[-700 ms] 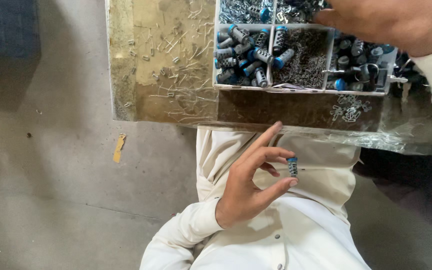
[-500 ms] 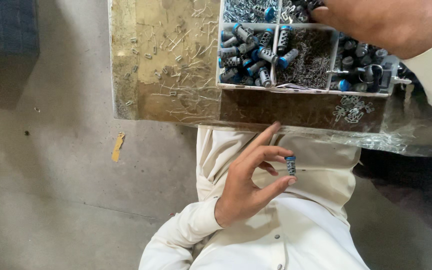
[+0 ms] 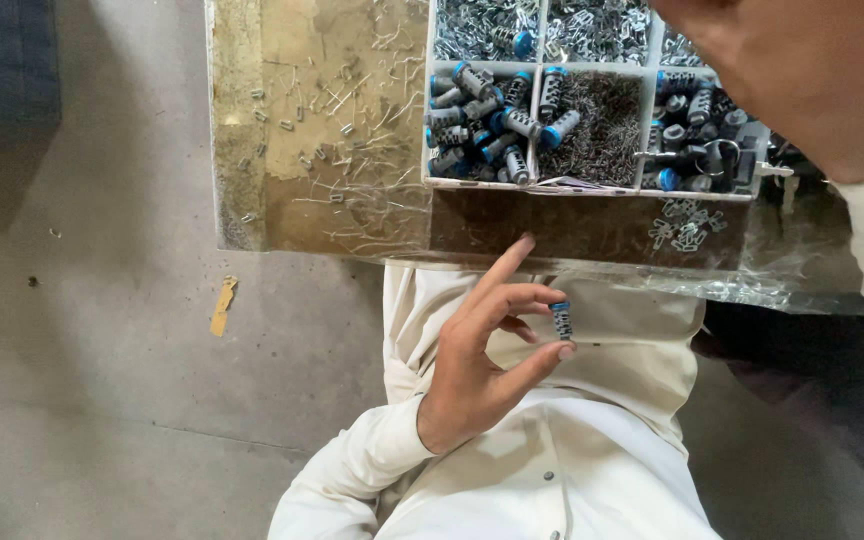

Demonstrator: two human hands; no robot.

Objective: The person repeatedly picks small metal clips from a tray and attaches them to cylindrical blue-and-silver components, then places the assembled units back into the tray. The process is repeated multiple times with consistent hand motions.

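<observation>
Below the compartment tray (image 3: 592, 186) of blue-capped springs (image 3: 482, 115) and clips, left hand (image 3: 487, 365) pinches one spring (image 3: 561, 320); right hand (image 3: 802, 70) grip indeterminable.

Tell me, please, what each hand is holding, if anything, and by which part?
The left hand pinches a small blue-capped spring part by its two ends, between thumb and fingertip. The right hand is over the compartment tray; any hold cannot be told.
</observation>
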